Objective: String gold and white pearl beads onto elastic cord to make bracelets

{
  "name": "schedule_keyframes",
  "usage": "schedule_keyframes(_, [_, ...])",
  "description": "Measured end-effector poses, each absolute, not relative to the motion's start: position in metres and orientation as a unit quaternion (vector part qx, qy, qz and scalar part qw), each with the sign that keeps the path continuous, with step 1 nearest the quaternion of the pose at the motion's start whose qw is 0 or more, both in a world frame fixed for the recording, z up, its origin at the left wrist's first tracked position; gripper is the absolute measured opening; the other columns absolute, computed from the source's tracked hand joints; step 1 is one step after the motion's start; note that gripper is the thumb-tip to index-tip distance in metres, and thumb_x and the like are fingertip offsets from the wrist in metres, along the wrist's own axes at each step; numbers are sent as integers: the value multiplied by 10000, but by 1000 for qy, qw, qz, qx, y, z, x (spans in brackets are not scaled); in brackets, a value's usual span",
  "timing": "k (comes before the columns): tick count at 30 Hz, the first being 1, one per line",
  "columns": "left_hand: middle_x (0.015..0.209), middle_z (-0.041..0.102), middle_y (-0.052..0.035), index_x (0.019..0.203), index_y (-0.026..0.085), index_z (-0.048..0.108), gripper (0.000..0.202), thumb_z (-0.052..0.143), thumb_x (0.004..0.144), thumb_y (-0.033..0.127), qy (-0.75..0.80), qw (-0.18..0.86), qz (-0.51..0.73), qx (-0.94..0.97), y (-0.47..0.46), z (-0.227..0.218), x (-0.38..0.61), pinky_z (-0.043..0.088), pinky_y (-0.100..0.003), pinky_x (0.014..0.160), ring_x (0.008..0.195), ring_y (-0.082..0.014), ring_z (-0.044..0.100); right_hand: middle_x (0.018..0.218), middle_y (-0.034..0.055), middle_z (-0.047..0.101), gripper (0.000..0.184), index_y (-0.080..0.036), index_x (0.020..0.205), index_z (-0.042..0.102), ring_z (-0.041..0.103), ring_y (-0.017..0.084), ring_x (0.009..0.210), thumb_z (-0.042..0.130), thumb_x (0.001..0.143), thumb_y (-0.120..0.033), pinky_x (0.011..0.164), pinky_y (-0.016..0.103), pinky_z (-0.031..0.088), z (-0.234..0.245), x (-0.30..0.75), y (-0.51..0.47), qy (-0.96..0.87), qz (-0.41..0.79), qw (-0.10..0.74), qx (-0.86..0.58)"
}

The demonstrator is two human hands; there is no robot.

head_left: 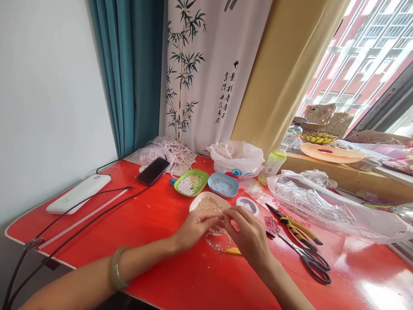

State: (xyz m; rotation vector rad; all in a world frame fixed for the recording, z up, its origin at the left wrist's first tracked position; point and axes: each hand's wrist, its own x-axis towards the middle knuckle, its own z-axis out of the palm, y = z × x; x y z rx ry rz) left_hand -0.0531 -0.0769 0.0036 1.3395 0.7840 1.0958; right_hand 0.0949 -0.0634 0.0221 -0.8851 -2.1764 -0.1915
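My left hand and my right hand meet over the red table, fingertips pinched together on something too small to make out. A strand of pale beads lies just below them. Right behind the fingers sits a white dish of gold beads. A green bangle is on my left wrist. A yellow-edged item peeks out under my right hand.
A green dish and a blue dish hold beads. Pliers and scissors lie right of my hands, near a thread spool. A phone, power bank, cables, plastic bags and a bottle crowd the table.
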Motion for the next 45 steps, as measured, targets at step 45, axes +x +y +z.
schedule_keyframes(45, [677,650,-84,845,69,629,427,522,687,450,352,651,397,543,-51,2,-95,361,-198,534,535,-97,522,888,34,624,213,-224,891,616,576,192,834,500,778,-361,675,289,442,123,141,215,-705,-70,101,-699])
